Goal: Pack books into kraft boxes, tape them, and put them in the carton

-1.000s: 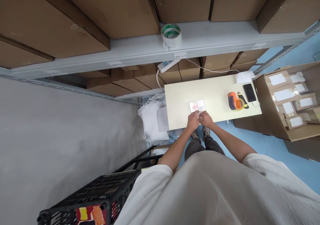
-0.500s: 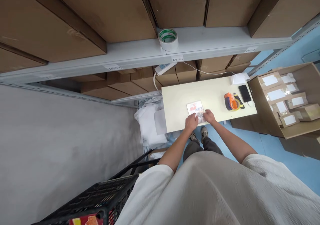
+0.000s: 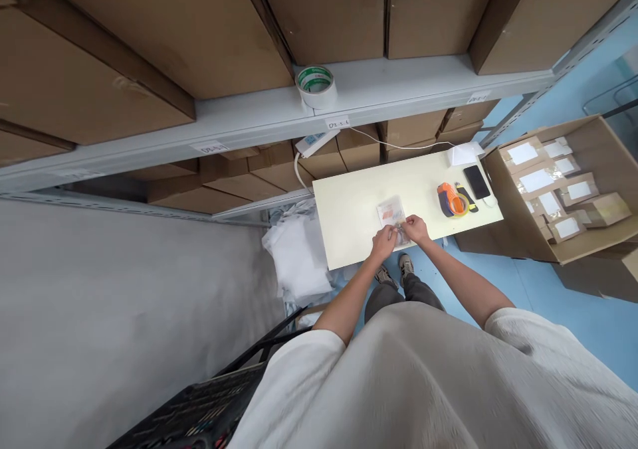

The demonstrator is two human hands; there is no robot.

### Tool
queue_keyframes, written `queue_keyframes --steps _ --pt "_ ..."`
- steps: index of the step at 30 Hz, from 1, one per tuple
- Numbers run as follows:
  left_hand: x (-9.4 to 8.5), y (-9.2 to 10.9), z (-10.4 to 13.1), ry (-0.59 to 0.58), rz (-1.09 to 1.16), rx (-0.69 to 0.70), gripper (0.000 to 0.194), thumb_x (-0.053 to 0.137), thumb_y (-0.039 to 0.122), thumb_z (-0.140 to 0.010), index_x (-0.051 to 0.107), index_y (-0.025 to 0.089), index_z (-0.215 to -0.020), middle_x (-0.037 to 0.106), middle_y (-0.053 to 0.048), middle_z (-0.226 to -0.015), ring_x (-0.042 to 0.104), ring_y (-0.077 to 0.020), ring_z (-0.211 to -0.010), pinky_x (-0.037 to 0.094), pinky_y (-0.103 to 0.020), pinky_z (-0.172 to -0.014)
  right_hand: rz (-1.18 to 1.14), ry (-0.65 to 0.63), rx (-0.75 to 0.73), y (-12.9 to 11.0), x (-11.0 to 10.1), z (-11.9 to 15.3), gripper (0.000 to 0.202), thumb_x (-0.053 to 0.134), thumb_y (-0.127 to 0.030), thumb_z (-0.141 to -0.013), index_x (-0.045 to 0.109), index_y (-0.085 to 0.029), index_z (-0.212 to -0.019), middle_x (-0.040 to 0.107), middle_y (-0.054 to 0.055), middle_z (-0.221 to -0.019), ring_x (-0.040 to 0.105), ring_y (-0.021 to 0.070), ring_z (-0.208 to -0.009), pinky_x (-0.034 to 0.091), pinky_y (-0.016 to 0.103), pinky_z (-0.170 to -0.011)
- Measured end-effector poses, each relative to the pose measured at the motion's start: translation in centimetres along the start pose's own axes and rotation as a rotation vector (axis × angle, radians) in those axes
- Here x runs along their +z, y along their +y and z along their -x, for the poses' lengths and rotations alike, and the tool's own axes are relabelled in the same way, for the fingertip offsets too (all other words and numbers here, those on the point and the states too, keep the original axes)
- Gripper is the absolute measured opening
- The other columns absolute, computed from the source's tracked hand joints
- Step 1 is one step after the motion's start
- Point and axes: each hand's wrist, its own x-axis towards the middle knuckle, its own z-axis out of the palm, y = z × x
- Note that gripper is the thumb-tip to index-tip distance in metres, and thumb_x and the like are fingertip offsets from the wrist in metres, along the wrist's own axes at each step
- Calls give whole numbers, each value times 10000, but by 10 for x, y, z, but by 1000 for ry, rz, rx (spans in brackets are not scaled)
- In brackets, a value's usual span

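A small flat packet (image 3: 390, 211) in clear wrap with red print lies on the cream table (image 3: 349, 210) near its front edge. My left hand (image 3: 383, 243) grips the packet's near left corner. My right hand (image 3: 415, 228) pinches its near right edge, fingers curled on the wrap. The two hands almost touch over the packet's near end, which they hide.
An orange tape dispenser (image 3: 451, 200), a black phone (image 3: 476, 182) and a white box (image 3: 462, 154) sit at the table's right end. An open carton (image 3: 593, 233) of labelled parcels stands to the right. A tape roll (image 3: 316, 86) rests on the grey shelf (image 3: 239, 120). White bags (image 3: 296, 260) lie left; a black crate (image 3: 199, 419) is near.
My hands have drawn closer together on the packet's near end, the right one now pinching its edge. The view has swung, so everything sits a little further left.
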Motion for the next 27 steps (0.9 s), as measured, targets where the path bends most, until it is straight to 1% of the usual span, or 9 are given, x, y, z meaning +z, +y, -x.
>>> queue_keyframes --steps 5,8,10,13,16,19,21,24,27 --pt "16 18 -10 -72 307 -35 354 425 514 -1138 673 270 -1209 795 -48 -1195 735 -239 -1182 551 -367 -1043 -52 36 -24 3 -25 5 196 685 -413 -762 642 -250 -863 730 16 -823 670 223 -805 537 333 -791" --pt "16 16 -9 -55 400 -22 413 396 564 -1134 660 252 -1186 788 -66 -1206 737 -242 -1183 554 -369 -1048 -194 -74 -31 0 -24 11 338 637 -578 -872 652 -240 -874 731 41 -875 676 212 -816 555 326 -779" --pt "11 12 -6 -29 424 -19 399 442 581 -1112 644 241 -1160 782 -74 -1176 741 -248 -1140 563 -376 -1028 -300 -150 -36 -4 -19 15 485 556 -695 -938 683 -229 -897 755 72 -971 690 212 -855 565 317 -764" --pt "2 3 -2 9 448 -23 305 576 534 -1048 609 239 -1118 766 -55 -1119 742 -226 -1014 581 -356 -949 -375 -207 -29 -11 -8 20 578 535 -761 -962 731 -218 -931 773 105 -1146 714 230 -966 580 321 -792" --pt "-7 -9 1 49 471 -51 217 631 422 -984 608 241 -1103 750 -35 -1118 733 -194 -950 588 -332 -906 -404 -285 -12 -17 4 23 599 523 -761 -985 755 -209 -964 773 120 -1225 727 242 -1037 589 333 -846" --pt "-17 -24 5 142 432 -102 169 598 333 -939 655 235 -1065 748 -38 -1114 722 -196 -1008 584 -324 -933 -393 -339 -13 -20 17 22 595 514 -745 -1000 772 -210 -1012 777 124 -1264 731 243 -1063 590 333 -868" --pt "-25 -35 7 182 393 -141 167 560 305 -924 680 232 -1015 753 -32 -1053 711 -204 -1020 580 -315 -925 -384 -361 -18 -20 26 21 568 520 -718 -1006 781 -216 -1049 772 123 -1307 732 243 -1073 592 337 -872" --pt "-33 -51 7 187 382 -226 186 509 270 -922 690 231 -941 747 -15 -916 710 -210 -960 583 -307 -869 -359 -381 -16 -20 42 19 514 536 -667 -1007 788 -225 -1075 766 113 -1338 731 240 -1084 594 347 -882" --pt "-38 -64 3 212 419 -329 251 528 210 -902 717 220 -1067 778 -29 -933 742 -214 -941 598 -316 -863 -304 -395 -14 -19 58 17 478 575 -644 -986 797 -231 -1078 785 95 -1262 722 241 -1092 596 360 -906"
